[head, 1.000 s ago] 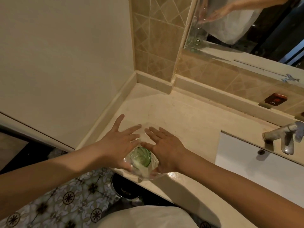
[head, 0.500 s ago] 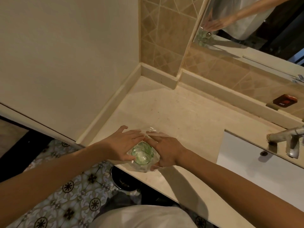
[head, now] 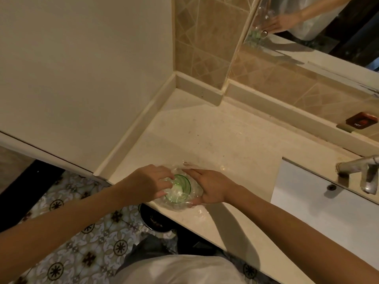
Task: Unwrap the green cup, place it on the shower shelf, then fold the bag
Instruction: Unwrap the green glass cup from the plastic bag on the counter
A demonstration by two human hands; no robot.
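Your left hand (head: 151, 182) pinches the bag (head: 176, 206) at the cup (head: 178, 188) rim to peel it; your right hand (head: 209, 186) lies flat against the side, steadying (counter (head: 215, 140) edge close).

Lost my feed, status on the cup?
Left hand grip pinching bag at green cup rim. Right hand flat against wrapped cup. Cup on counter edge, nothing blocking.

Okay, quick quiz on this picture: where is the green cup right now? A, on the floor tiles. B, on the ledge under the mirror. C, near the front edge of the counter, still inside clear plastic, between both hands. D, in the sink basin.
C: the green cup stands near the counter edge, still in the clear bag, with the left hand and right hand on either side.
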